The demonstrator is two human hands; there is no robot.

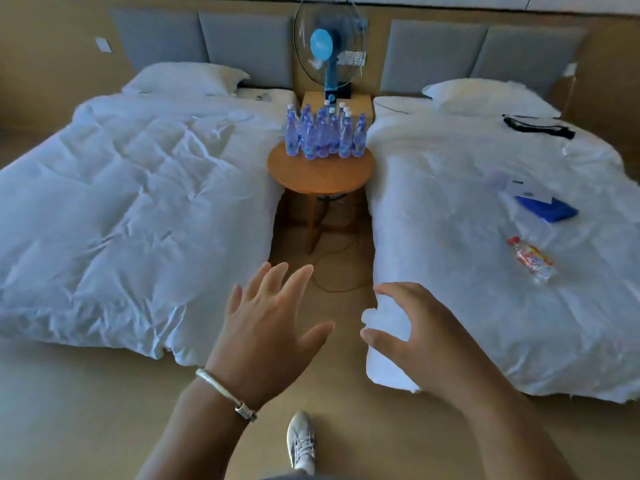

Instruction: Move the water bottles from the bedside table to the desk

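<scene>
Head view: water bottles [325,133] stand on the round table [322,174], well beyond both hands' spread, empty fingers [277,275].

A tight cluster of water bottles [325,133] stands upright on the far half of a small round wooden table [322,174] set in the gap between two beds. They are clear plastic with a bluish tint, white caps and blue labels around the lower body, and they are packed so closely, touching or overlapping in view, that an exact count cannot be made. The near half of the tabletop in front of them is bare wood.
</scene>
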